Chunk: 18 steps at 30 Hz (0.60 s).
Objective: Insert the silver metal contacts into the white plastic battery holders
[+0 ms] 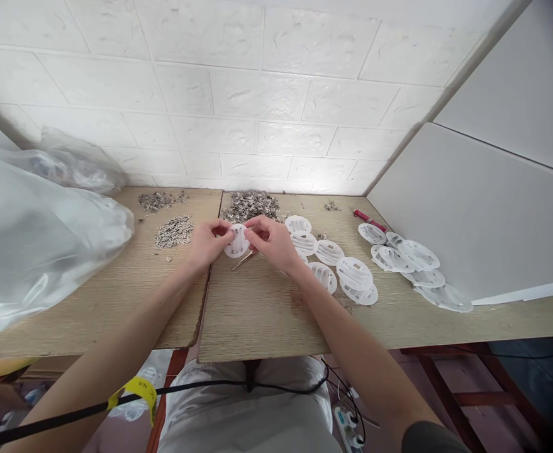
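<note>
Between my two hands, just above the table, is a round white plastic battery-compartment piece (237, 241) with slots. My left hand (211, 241) pinches its left edge. At its right edge my right hand (272, 241) has its thumb and fingers closed on it; any small part in those fingertips is hidden. Below the piece lies a thin metal-tipped tool (243, 261), partly covered by my right hand. Behind my hands is a heap of small metal contacts (252, 205). A flatter pile of metal pieces (175, 232) lies left of my left hand.
Several similar white discs (354, 274) lie right of my hands, with another overlapping group (418, 255) by the grey panel (484, 207). A red tool (369, 219) rests behind them. A large plastic bag (44, 233) covers the left side. A black cable (210, 384) crosses my lap.
</note>
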Available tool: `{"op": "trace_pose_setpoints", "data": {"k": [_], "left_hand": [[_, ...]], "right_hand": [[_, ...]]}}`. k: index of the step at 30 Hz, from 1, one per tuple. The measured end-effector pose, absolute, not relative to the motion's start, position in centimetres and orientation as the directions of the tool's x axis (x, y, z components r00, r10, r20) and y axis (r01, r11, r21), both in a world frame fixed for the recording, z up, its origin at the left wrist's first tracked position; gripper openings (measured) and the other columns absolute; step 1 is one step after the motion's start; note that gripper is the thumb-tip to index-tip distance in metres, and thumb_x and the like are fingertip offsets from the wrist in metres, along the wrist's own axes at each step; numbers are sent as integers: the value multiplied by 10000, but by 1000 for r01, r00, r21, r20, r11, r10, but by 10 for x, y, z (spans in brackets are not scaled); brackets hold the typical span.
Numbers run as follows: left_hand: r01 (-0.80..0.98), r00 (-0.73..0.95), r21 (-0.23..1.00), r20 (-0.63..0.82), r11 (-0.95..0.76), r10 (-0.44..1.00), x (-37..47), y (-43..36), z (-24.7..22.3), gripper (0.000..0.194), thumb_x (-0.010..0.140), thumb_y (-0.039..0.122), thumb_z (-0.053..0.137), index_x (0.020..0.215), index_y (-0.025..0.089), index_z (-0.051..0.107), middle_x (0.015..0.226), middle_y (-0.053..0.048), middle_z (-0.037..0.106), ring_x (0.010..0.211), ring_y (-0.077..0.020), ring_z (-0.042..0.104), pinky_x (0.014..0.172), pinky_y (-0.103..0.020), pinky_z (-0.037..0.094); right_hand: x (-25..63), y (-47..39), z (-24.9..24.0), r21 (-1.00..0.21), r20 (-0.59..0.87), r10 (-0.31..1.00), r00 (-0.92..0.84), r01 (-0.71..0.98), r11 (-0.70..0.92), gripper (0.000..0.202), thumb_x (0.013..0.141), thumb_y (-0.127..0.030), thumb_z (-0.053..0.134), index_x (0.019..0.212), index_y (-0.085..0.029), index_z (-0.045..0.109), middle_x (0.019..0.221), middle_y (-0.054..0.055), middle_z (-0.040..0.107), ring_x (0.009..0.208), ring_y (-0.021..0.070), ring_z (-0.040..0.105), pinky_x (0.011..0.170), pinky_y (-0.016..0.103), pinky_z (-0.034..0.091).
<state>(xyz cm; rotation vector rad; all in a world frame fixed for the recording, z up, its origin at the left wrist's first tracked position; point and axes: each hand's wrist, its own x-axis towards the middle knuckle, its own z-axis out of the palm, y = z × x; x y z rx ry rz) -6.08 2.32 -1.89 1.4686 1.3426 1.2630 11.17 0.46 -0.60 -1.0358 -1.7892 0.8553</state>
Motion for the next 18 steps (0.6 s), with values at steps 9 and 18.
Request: {"op": "trace_pose_setpoints", "data": {"k": [9,18], "left_hand": [[371,404,894,89,-252,910,-83,26,-8,129,616,220,741,732,170,769,662,-46,706,581,-155,595,544,-242,445],[-195,514,980,131,-33,848,-89,14,17,288,544,375,832,735,181,738,663,-55,620,580,-134,523,530,-258,407]], "right_hand": [[120,12,-5,-909,307,942,-132,252,332,151,864,-259,524,923,-178,637,764,26,691,634,110,610,599,243,501],[121,16,-6,-902,340,937,-78,255,348,150,846,-250,535,883,-179,663,755,27,692,685,123,632,636,253,524]]}}
